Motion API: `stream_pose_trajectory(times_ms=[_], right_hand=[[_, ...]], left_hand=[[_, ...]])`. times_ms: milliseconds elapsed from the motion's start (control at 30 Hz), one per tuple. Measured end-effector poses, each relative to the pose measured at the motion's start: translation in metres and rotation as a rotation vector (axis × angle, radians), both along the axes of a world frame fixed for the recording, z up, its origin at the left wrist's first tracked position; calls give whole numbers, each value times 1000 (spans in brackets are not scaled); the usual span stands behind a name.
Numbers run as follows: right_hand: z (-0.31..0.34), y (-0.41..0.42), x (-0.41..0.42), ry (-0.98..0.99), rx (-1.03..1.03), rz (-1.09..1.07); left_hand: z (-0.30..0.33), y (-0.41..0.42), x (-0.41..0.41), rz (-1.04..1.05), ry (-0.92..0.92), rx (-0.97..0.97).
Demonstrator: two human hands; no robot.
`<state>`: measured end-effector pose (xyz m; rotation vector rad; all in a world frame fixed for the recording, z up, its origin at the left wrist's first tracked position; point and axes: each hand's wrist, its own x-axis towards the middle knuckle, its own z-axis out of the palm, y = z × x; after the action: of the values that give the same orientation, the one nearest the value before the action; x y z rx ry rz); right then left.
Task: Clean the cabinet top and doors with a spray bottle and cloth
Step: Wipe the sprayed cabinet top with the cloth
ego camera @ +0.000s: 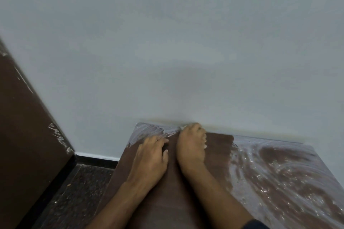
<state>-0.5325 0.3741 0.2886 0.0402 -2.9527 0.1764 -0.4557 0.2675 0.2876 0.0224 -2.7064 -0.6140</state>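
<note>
The brown cabinet top (214, 154) fills the lower right, up against the wall. It has white smears at its far left corner and over its right half, with a dark wiped band between them. My left hand (150, 156) lies flat on the top with its fingers straight, the fingertips at the edge of the far-left smear. My right hand (191, 145) is curled at the back edge by the wall. It grips a pale cloth (205, 142), of which only small bits show between the fingers. No spray bottle is in view.
A plain pale wall (167, 42) rises directly behind the cabinet. A dark brown panel (24, 126) with white scuffs stands at the left. Between it and the cabinet lies dark speckled floor (78, 191) with a black skirting.
</note>
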Motion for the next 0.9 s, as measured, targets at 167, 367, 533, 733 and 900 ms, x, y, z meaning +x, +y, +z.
stream_pose_trajectory(times_ms=[167, 367, 533, 733, 900], right_hand=[[0, -12, -2, 25, -71, 512], [-5, -10, -4, 61, 43, 200], [-2, -19, 5, 43, -165, 571], [-6, -9, 2, 58, -311, 469], [-11, -18, 39, 10, -314, 883]], left_hand=[[3, -30, 11, 64, 48, 10], [0, -46, 14, 102, 57, 16], [3, -44, 13, 118, 31, 17], [1, -70, 22, 251, 47, 114], [-5, -74, 30, 347, 1, 354]])
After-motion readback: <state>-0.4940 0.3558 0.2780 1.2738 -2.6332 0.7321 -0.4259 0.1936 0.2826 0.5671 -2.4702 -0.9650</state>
